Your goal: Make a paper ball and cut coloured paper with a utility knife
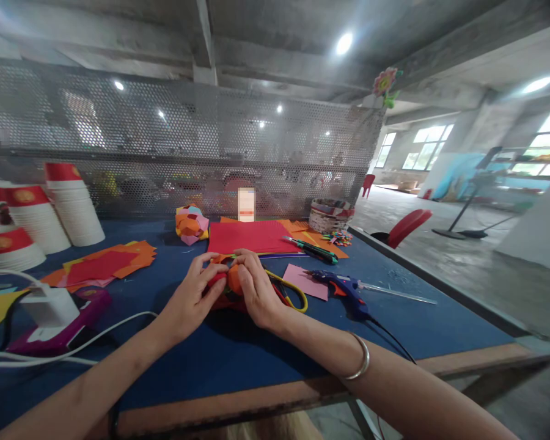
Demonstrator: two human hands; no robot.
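My left hand (193,300) curls its fingers and thumb round the left side of an orange and red paper ball (234,278). From the other side my right hand (258,294) presses on it, fingers bent over its top. Much of the ball is hidden by both hands. Close to the right wrist lie scissors with yellow and black handles (301,303), their blades out of sight. A square of pink paper (297,281) lies beyond them, partly under a blue glue gun (348,291) with a clear glue stick (401,293) in its back.
Behind the hands are red paper sheets (250,237), a utility knife (318,252), a multicoloured paper ball (191,226) and a woven basket (332,217). Paper cups (73,211), cut paper pieces (103,267) and a purple power strip (89,311) with white cables occupy the left. A perforated metal screen (165,140) borders the back.
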